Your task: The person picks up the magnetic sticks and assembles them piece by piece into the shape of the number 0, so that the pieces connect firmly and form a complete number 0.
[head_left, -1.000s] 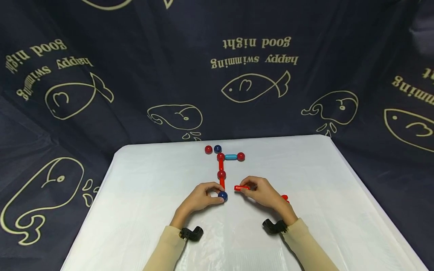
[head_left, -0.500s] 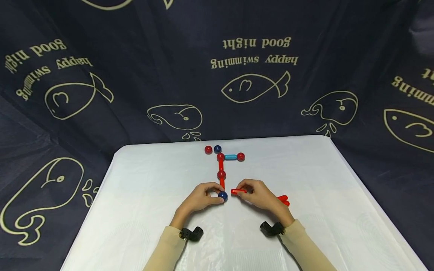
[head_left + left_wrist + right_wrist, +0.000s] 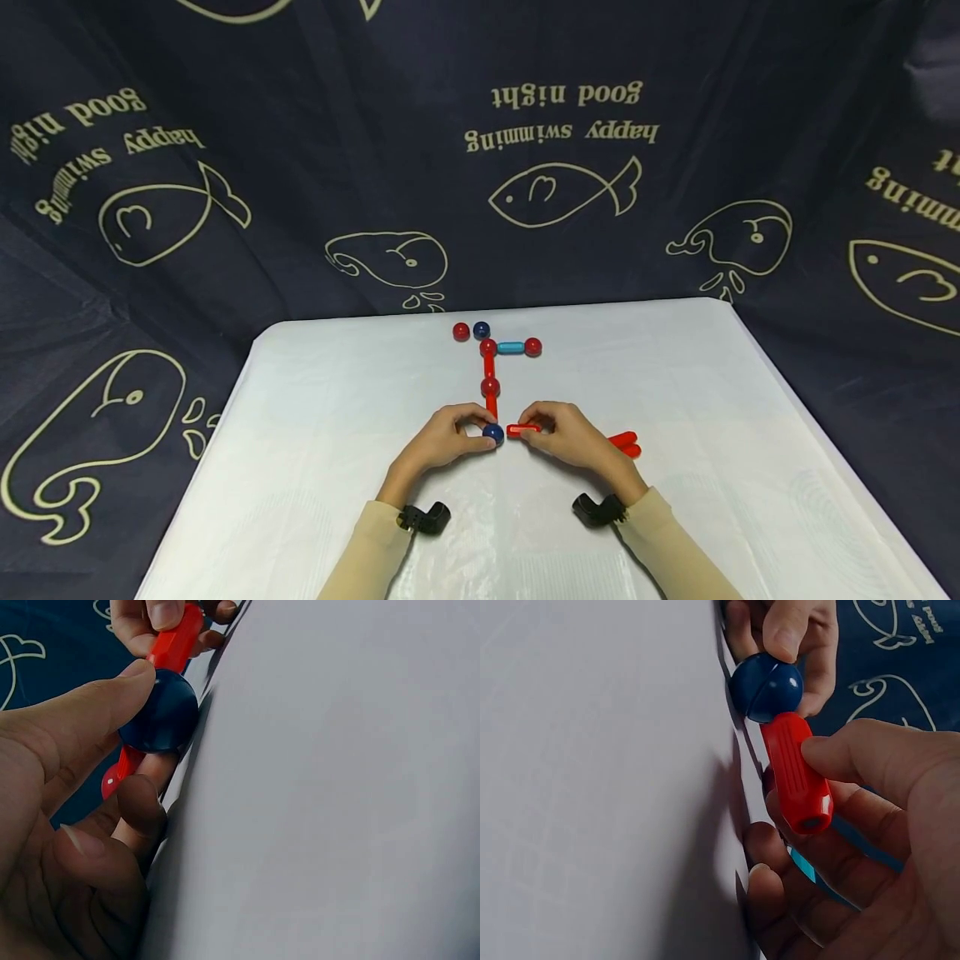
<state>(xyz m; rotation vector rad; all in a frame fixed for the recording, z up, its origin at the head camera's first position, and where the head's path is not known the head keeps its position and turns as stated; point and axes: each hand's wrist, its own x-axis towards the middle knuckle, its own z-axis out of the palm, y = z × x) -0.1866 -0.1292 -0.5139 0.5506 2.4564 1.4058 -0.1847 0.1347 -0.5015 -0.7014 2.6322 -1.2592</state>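
Observation:
My left hand pinches a dark blue ball between thumb and fingers, low over the white table. The ball sits at the near end of a red rod, which runs away to a red ball. In my right hand, thumb and fingers grip another red rod, lying crosswise just right of the blue ball. From the right wrist view, the ridged rod points its far end at the blue ball and overlaps its edge.
Farther back, a second red rod leads to a red ball, then a light blue rod and another red ball. Loose red and blue balls lie behind. Spare red rods lie beside my right wrist.
My right hand has moved left and toward me with the red rod, bringing its end close to the blue ball. My left hand has stayed in place on the ball.

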